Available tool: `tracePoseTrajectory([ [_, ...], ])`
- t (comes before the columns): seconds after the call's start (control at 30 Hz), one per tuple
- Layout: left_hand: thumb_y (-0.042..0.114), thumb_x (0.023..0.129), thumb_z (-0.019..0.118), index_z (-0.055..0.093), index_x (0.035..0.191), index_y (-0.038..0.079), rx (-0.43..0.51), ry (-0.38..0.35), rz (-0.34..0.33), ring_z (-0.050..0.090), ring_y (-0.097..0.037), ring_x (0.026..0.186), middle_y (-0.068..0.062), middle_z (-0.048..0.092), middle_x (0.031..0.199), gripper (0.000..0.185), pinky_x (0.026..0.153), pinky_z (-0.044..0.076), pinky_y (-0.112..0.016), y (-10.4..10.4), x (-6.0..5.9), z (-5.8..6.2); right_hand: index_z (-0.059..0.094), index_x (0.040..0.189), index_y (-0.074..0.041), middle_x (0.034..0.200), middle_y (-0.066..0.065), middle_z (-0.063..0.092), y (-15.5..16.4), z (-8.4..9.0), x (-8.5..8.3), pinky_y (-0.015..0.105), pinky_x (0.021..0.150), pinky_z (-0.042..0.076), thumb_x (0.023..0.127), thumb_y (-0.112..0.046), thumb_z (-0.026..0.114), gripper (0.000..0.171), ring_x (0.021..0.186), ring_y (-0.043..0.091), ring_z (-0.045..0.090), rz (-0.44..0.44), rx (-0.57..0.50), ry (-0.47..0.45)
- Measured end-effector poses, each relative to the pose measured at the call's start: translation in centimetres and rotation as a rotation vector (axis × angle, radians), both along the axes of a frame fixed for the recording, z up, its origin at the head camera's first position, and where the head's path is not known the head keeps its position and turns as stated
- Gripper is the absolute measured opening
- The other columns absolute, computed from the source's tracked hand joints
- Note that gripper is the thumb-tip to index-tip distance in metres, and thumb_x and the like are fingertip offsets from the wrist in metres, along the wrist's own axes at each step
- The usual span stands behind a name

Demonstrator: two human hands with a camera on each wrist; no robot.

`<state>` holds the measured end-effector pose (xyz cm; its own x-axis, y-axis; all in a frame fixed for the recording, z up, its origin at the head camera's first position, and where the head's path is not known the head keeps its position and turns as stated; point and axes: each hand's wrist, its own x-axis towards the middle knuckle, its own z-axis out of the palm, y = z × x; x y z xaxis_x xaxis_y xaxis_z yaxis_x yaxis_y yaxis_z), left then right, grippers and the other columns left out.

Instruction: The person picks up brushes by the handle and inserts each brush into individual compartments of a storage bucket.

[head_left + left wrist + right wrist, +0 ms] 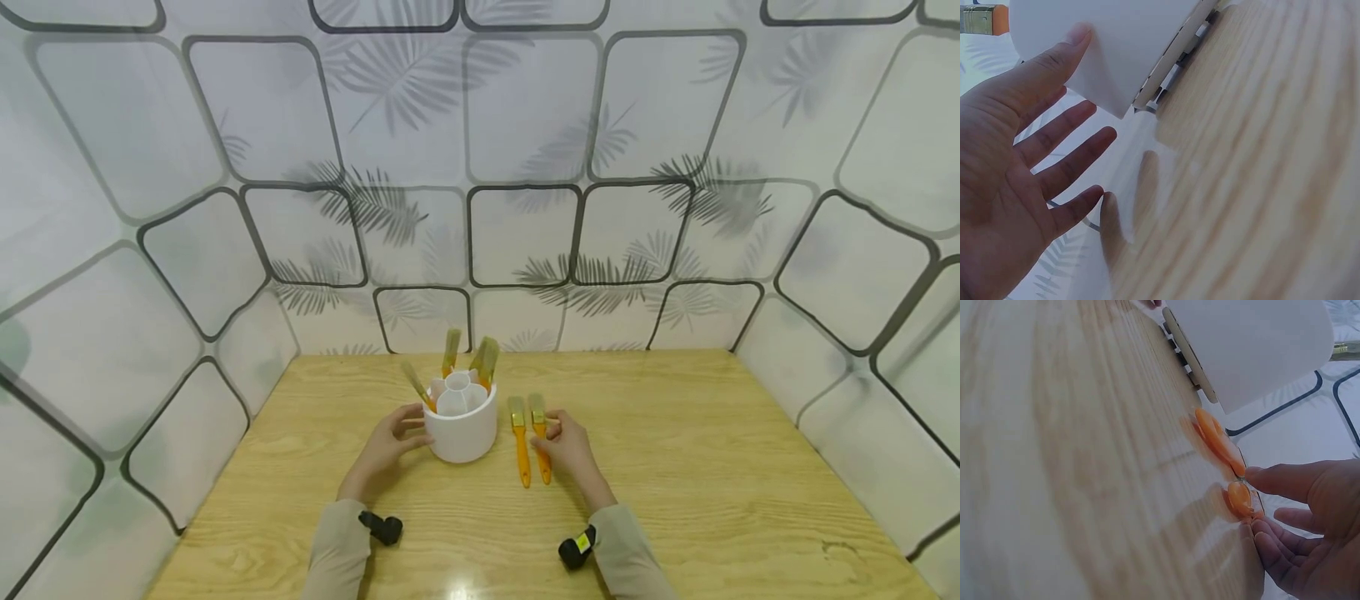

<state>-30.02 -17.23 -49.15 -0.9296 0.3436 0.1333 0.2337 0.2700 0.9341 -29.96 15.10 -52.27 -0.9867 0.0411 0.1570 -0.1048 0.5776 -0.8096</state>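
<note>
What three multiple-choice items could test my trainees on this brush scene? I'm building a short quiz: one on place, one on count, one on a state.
1. Where do the two loose brushes lie?
A. right of the white holder
B. left of it
C. inside it

2. How many brushes lie flat on the table?
A. one
B. two
C. four

3. The left hand is:
A. in a fist
B. open, fingers touching the holder
C. off the table

Answers: 1 A, they lie by the right hand; 2 B, two orange handles show; 3 B, straight fingers meet its wall.
</note>
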Motion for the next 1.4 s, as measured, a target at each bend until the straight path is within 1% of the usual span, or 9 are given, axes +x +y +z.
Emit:
tracePoseTrajectory([
  [0.17,0.006,0.082,0.070,0.044,0.132,-0.001,0.009,0.020,0.000,0.047,-0.046,0.118,-0.027,0.049,0.128,0.057,0.095,0.046,-0.049,0.0,0.1,0.1,0.053,0.118,0.006,0.070,0.005,0.051,0.0,0.1,0.1,0.024,0.054,0.041,0.078,-0.008,0.074,0.048,0.060,0.014,0.045,0.006,0.004,-0.042],
  [0.27,0.006,0.082,0.070,0.044,0.132,0.000,0.013,0.017,0.001,0.047,-0.046,0.118,-0.026,0.049,0.129,0.057,0.096,0.046,-0.049,0.0,0.1,0.1,0.053,0.116,0.006,0.067,0.004,0.049,0.1,0.2,0.2,0.024,0.052,0.039,0.078,-0.008,0.073,0.045,0.058,0.013,0.043,0.012,0.024,-0.050],
  [0.43,0.007,0.082,0.070,0.045,0.132,0.000,0.011,0.010,-0.001,0.046,-0.047,0.119,-0.025,0.049,0.129,0.057,0.096,0.046,-0.048,0.0,0.0,0.0,0.055,0.111,0.007,0.064,0.005,0.049,0.1,0.7,0.7,0.024,0.047,0.037,0.078,-0.009,0.073,0.040,0.054,0.014,0.042,0.013,0.071,-0.056],
  [0.53,0.008,0.082,0.070,0.044,0.132,0.000,0.012,0.011,-0.003,0.046,-0.047,0.119,-0.026,0.048,0.130,0.057,0.097,0.045,-0.050,0.0,0.0,0.0,0.056,0.111,0.007,0.065,0.005,0.052,0.0,0.8,0.8,0.024,0.046,0.038,0.078,-0.010,0.073,0.040,0.053,0.013,0.044,0.005,0.099,-0.068],
  [0.73,0.008,0.082,0.070,0.044,0.132,0.000,0.021,0.008,0.000,0.045,-0.048,0.119,-0.027,0.047,0.130,0.058,0.097,0.044,-0.052,0.0,0.0,-0.1,0.057,0.109,0.007,0.068,0.007,0.056,-0.1,0.8,0.6,0.023,0.047,0.041,0.079,-0.010,0.072,0.038,0.055,0.013,0.048,-0.006,0.121,-0.091],
  [1.0,0.007,0.082,0.070,0.044,0.132,-0.001,0.015,0.003,0.008,0.046,-0.047,0.119,-0.027,0.047,0.130,0.057,0.097,0.044,-0.051,0.0,0.1,0.0,0.059,0.104,0.008,0.072,0.008,0.058,-0.1,0.7,0.6,0.024,0.049,0.046,0.077,-0.009,0.073,0.035,0.059,0.014,0.051,-0.019,0.123,-0.086],
  [1.27,0.006,0.082,0.069,0.045,0.132,0.000,0.010,0.020,0.007,0.046,-0.048,0.118,-0.028,0.048,0.129,0.056,0.096,0.044,-0.052,0.1,0.2,0.2,0.061,0.103,0.007,0.076,0.008,0.062,-0.2,1.1,0.7,0.028,0.055,0.049,0.077,-0.011,0.071,0.034,0.064,0.015,0.055,-0.036,0.182,-0.092],
  [1.4,0.006,0.082,0.069,0.045,0.132,0.000,0.010,0.017,0.002,0.045,-0.049,0.118,-0.028,0.047,0.130,0.056,0.096,0.044,-0.052,0.1,0.2,0.2,0.062,0.103,0.007,0.077,0.008,0.063,-0.2,1.5,0.8,0.028,0.055,0.049,0.076,-0.011,0.071,0.034,0.064,0.015,0.055,-0.050,0.190,-0.099],
])
